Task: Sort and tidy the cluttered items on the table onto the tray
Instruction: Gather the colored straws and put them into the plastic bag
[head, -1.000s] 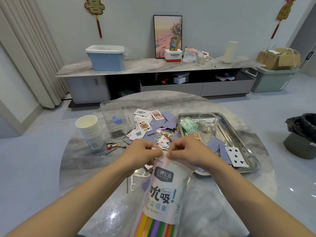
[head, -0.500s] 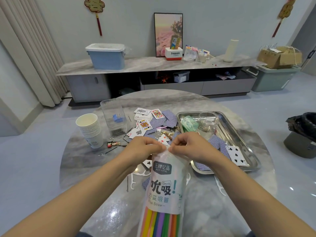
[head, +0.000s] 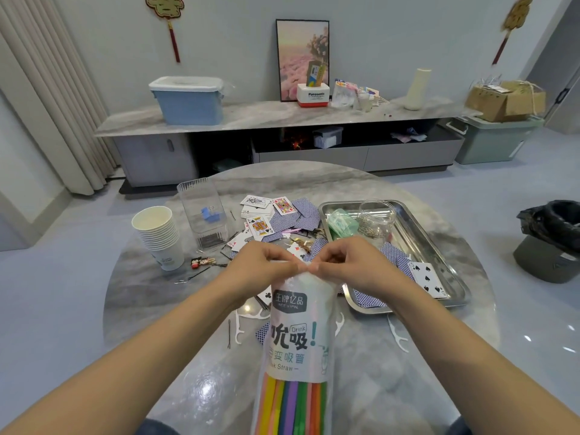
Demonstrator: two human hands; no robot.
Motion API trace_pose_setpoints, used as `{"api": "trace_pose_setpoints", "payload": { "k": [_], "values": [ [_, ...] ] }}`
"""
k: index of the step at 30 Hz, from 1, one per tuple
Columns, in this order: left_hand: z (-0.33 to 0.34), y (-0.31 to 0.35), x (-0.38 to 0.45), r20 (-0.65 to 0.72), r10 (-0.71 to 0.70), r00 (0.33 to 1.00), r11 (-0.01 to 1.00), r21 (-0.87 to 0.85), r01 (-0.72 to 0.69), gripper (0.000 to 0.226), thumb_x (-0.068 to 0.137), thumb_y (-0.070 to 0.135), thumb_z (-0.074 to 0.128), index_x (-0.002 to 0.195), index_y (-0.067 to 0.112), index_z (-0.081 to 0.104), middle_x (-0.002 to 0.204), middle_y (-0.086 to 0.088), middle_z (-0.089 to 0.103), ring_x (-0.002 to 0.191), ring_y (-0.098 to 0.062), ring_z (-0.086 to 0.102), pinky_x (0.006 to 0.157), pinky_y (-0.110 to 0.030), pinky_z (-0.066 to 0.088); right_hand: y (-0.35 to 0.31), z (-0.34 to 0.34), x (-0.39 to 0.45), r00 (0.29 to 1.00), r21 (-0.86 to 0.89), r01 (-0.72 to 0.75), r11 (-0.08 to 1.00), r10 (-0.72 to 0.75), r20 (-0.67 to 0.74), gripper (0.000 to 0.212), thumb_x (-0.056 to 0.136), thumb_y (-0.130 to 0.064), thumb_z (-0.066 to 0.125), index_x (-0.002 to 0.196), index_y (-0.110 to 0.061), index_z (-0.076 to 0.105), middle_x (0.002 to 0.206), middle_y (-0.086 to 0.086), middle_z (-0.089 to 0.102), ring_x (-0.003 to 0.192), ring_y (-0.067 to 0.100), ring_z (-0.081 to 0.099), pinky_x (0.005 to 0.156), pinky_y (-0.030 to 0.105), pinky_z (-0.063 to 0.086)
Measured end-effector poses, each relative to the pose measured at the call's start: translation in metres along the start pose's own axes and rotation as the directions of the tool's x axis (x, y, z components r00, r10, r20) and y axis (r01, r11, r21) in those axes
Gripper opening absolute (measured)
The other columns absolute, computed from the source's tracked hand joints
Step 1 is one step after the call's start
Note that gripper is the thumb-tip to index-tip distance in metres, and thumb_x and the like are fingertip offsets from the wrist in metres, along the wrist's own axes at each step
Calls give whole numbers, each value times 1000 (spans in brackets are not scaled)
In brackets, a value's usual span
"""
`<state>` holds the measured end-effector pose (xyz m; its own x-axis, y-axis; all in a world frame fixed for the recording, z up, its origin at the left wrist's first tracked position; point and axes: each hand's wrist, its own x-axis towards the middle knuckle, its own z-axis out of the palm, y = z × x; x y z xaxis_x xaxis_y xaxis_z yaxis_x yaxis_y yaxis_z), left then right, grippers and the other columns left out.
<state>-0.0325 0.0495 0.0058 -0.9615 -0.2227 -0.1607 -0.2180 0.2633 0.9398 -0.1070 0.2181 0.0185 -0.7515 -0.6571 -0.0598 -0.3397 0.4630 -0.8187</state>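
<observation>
A tall plastic bag of coloured drinking straws (head: 296, 346) stands upright in front of me over the round marble table (head: 392, 372). My left hand (head: 260, 265) and my right hand (head: 348, 262) both pinch the bag's top edge, fingertips almost meeting. The steel tray (head: 420, 233) lies to the right and holds a green packet (head: 342, 222), a clear jar (head: 375, 216) and a few playing cards (head: 428, 279). More playing cards (head: 270, 215) are scattered on the table behind my hands.
A stack of paper cups (head: 160, 237) and a clear plastic box (head: 204, 213) stand at the left. Hairpins (head: 191, 276) and white floss picks (head: 398, 337) lie on the table. A black bin (head: 552, 240) sits on the floor at right.
My hands and the bag's top have risen a little and drawn closer together; the pinch on the top edge has tightened.
</observation>
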Motion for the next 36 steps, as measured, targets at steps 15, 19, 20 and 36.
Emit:
{"api": "trace_pose_setpoints", "payload": {
  "k": [15,19,20,36],
  "values": [
    [24,14,4,28,169,985,922,349,-168,9,77,30,75,69,30,71,59,13,64,56,1,53,53,-16,43,16,-18,-16,995,-82,-14,997,6,-104,11,75,-20,78,69,-27,71,52,-13,57,44,-4,44,47,11,32],
    [35,22,9,-62,212,975,879,448,-162,18,78,28,74,63,32,64,77,7,69,79,-12,61,73,-28,48,20,-30,-21,986,-124,-73,990,52,-159,15,77,-20,76,71,-9,70,51,-5,50,45,3,37,45,17,27],
    [38,24,10,-81,221,972,878,451,-162,19,77,28,75,62,32,64,77,5,70,79,-13,62,74,-29,48,20,-33,-22,980,-131,-87,987,61,-188,16,77,-20,76,67,-11,68,51,-5,50,46,3,38,44,15,27],
    [73,39,11,45,260,965,894,366,-258,18,71,34,78,58,29,67,53,11,62,51,2,52,48,-14,39,36,-58,-56,988,-231,-25,973,-11,-154,19,84,-38,65,79,-20,69,74,-4,65,71,12,58,64,27,43]
  ]
}}
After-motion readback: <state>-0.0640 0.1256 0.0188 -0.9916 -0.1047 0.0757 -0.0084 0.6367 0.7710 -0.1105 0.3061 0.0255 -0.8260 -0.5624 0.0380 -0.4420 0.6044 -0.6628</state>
